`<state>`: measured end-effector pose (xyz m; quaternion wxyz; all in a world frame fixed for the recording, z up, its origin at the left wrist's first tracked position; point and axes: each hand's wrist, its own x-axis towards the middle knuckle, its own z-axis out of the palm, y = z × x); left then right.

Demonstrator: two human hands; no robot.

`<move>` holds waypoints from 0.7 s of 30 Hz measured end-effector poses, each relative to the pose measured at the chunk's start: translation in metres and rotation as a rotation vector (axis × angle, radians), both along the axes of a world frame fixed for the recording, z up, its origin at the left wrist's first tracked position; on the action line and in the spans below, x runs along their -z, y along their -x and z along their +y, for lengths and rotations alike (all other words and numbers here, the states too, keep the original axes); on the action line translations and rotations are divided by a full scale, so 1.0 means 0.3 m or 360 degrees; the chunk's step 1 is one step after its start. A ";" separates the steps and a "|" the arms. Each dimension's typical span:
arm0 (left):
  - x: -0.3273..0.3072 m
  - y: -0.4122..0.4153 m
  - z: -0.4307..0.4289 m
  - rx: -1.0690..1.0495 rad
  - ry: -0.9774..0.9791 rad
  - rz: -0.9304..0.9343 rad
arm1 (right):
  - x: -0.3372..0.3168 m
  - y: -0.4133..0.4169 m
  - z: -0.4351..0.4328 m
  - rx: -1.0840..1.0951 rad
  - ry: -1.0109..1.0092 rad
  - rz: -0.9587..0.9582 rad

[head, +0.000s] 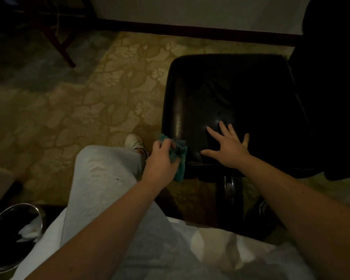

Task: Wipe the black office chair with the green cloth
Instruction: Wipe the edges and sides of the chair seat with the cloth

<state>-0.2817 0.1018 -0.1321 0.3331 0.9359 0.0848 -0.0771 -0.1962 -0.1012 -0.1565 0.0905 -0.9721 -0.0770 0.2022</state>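
The black office chair (226, 93) stands right of centre, its shiny leather seat facing me and its dark backrest at the far right. My left hand (162, 160) grips the green cloth (179, 158) bunched against the seat's near left corner, part of the cloth hanging down the edge. My right hand (228, 145) lies flat on the near part of the seat with fingers spread, beside the cloth and apart from it.
Floral patterned carpet (85, 102) covers the floor to the left. A metal waste bin (14, 235) with crumpled paper sits at bottom left. My grey-trousered leg (105, 178) and shoe (134, 143) reach toward the chair. A dark wooden furniture leg (61, 45) stands at top left.
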 end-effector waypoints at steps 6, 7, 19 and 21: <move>-0.008 -0.020 0.054 0.0539 -0.0286 0.0164 | 0.011 0.010 -0.007 -0.0003 0.0005 -0.0033; -0.008 -0.025 0.054 0.0514 -0.0296 0.0157 | 0.012 0.009 -0.008 -0.0004 0.0005 -0.0040; 0.008 0.012 -0.014 0.0180 -0.0294 0.0044 | 0.025 0.011 -0.004 -0.0009 -0.0022 -0.0076; 0.006 0.012 -0.056 0.0265 -0.0293 -0.0010 | 0.029 0.017 -0.005 -0.0007 0.0013 -0.0110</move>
